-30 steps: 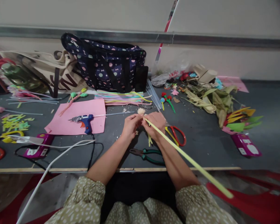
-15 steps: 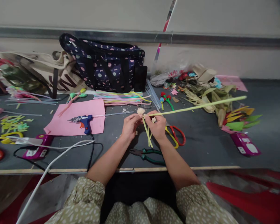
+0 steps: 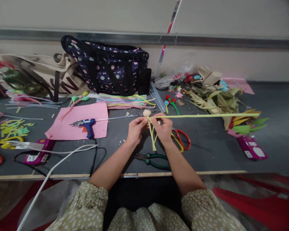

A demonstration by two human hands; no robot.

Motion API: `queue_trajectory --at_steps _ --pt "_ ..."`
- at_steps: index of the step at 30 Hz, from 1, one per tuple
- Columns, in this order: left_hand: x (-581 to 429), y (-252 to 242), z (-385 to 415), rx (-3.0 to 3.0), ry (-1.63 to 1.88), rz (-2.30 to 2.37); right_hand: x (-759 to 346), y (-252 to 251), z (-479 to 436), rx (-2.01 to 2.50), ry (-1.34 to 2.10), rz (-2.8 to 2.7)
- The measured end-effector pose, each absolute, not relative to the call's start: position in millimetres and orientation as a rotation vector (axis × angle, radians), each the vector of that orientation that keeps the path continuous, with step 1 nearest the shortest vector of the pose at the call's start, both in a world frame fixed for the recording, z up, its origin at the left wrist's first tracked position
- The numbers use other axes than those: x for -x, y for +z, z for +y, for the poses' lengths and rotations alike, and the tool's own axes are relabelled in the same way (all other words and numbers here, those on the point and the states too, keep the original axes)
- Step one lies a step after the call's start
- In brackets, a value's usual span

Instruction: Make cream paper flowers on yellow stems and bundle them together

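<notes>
The long pale-yellow stem [image 3: 207,115] has swung its free end towards the person, its axis now running rightward, nearly level, from the right hand [image 3: 162,126] pinching it, beside the left hand [image 3: 136,130] pinched below the cream tuft [image 3: 146,113] over the bench [image 3: 207,154].

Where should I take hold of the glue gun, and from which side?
Best by the blue handle, probably from the near side. The glue gun lies on its side on the pink sheet, handle turned toward the camera and nozzle pointing left, so that approach should avoid the nozzle. Mind the black cord trailing from the handle's foot.
</notes>
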State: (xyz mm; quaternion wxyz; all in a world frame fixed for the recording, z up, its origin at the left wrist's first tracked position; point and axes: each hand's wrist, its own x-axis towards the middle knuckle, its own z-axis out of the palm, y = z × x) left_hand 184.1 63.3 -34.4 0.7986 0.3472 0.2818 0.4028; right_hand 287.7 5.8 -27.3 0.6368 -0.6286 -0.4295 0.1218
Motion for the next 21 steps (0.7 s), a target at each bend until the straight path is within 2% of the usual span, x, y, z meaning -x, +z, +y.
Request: queue_trajectory --at_steps 5,10,21 --pt "-183.4 -33.1 65.6 -0.737 0.858 0.637 -286.4 -24.5 4.8 1.49 0.093 -1.123" --pt "-182.4 -29.6 65.0 -0.714 0.836 0.629 -285.7 -23.4 3.9 1.483 0.101 -1.112" --pt "-180.8 -32.6 66.0 -0.761 0.9 0.544 -284.2 -37.7 14.5 1.223 0.594 -0.803"
